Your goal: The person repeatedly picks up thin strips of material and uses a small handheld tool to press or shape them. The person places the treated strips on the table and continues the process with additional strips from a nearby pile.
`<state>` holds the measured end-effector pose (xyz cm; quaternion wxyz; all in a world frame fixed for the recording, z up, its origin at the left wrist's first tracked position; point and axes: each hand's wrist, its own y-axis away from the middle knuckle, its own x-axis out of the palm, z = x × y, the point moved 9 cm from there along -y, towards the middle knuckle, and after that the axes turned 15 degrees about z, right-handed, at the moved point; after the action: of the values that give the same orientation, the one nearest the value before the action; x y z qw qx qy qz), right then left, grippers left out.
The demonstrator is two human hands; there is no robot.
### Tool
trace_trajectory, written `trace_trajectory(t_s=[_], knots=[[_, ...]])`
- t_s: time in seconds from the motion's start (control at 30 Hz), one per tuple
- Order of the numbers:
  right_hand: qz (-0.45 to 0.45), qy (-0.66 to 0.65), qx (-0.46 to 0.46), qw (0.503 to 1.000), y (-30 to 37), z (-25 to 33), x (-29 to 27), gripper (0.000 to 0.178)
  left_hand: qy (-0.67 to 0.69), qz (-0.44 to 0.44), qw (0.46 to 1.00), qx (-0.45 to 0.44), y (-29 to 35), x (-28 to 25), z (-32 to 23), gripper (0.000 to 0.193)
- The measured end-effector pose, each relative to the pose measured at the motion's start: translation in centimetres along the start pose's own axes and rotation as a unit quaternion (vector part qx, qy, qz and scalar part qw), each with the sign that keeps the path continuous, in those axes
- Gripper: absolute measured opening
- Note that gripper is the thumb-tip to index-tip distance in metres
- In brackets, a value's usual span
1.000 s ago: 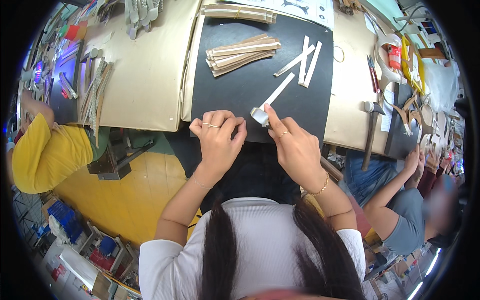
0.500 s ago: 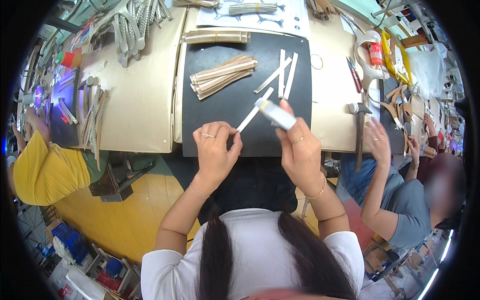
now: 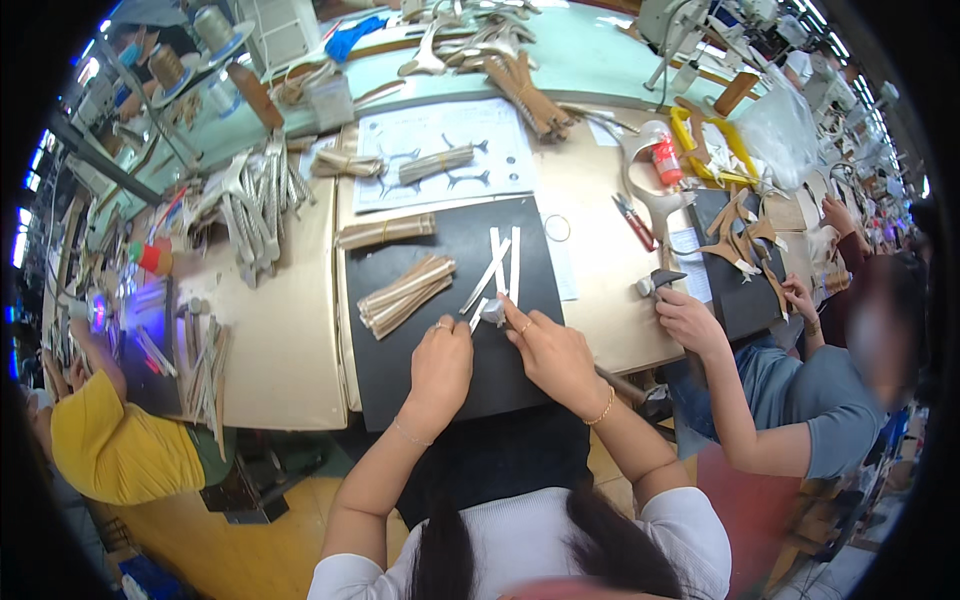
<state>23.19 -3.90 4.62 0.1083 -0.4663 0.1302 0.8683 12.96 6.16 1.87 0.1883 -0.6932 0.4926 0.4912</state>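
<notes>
- ok so the pale block-like tool (image 3: 492, 312) just came down. Half a second ago it's up in the air, now it's right at the narrow white strip (image 3: 477, 321). I'd say that puts the strip back under work instead of waiting.
- Whether it's really pressing, can't tell, the tool covers its own contact spot.
- Strip's on the black mat (image 3: 385, 378), roughly half past one from the left hand (image 3: 443, 365), only a short bit peeking out between fingertips and tool.
- Left hand: fingertips look drawn into a tight pinch on the strip's near end, back of the hand up, forearm trailing off to 7 o'clock.
- Right hand (image 3: 555, 360): fingers look closed on the tool, index stretched out to it toward 10 o'clock, forearm heading off between 4 and 5. Thumb's hidden from here.
- The loose white strips (image 3: 515, 265) sit untouched at 1 o'clock from the left hand, and a pile of tan strips (image 3: 407, 296) at 11.
</notes>
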Motion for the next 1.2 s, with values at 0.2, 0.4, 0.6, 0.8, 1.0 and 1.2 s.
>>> trace_trajectory(t_s=[0.2, 0.4, 0.6, 0.8, 1.0, 1.2], knots=[[-0.073, -0.133, 0.019, 0.988, 2.9, -1.8, -0.8, 0.042, 0.058, 0.039, 0.997, 0.045, -0.8, -1.6, -0.5, 0.012], [-0.052, -0.23, 0.055, 0.97, 4.3, -3.5, 1.1, 0.039, 0.122, -0.144, 0.974, 0.128, -4.2, -7.5, -1.1, 0.019], [-0.015, -0.216, 0.065, 0.974, 4.4, -3.4, 2.9, 0.041, -0.058, -0.064, 0.995, -0.055, -4.5, -7.6, 5.4, 0.022], [-0.045, -0.157, 0.022, 0.986, 4.2, -2.4, 2.3, 0.041, -0.03, -0.066, 0.997, -0.03, -3.1, -6.6, 7.7, 0.021], [-0.049, -0.126, 0.021, 0.991, 4.3, -1.9, 2.1, 0.041, -0.038, -0.13, 0.99, 0.024, -2.5, -7.1, 8.3, 0.016], [-0.02, -0.127, 0.054, 0.99, 4.1, -1.8, 2.2, 0.038, -0.048, -0.188, 0.979, 0.058, -1.3, -6.7, 8.1, 0.011]])
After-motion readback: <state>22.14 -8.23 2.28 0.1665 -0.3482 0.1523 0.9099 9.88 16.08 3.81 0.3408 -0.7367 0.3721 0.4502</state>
